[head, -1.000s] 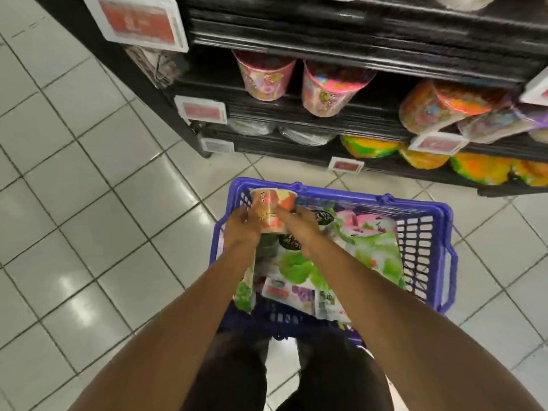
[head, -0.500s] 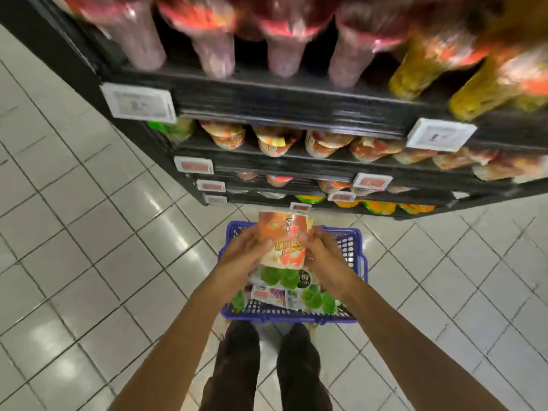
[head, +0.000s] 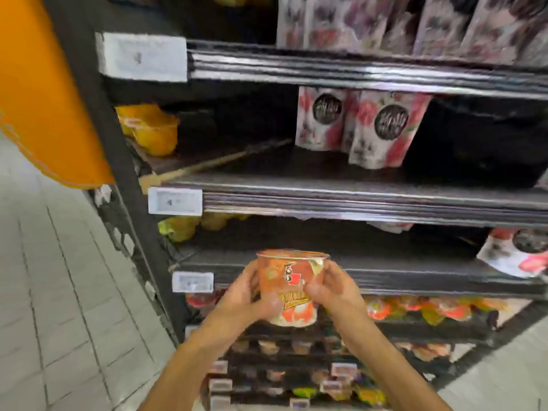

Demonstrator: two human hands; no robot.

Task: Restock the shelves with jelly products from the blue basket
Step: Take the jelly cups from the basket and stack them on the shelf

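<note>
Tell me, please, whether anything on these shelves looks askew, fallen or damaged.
Two things. A pink-and-white pouch at the right looks tipped over, unlike the upright pouches above. A tan strip lies slanted beside the orange cups. Blur hides any damage to the held jelly cup.

Seen only from the forearms down. Left hand and right hand both bare. Left forearm and right forearm uncovered from wrist to lower frame edge, lean, tapering toward the wrists. Knuckles and thumbs distinguishable. Nails and finer detail lost to motion blur. Upper arms cut off by the frame, so clothing not determinable.
</note>
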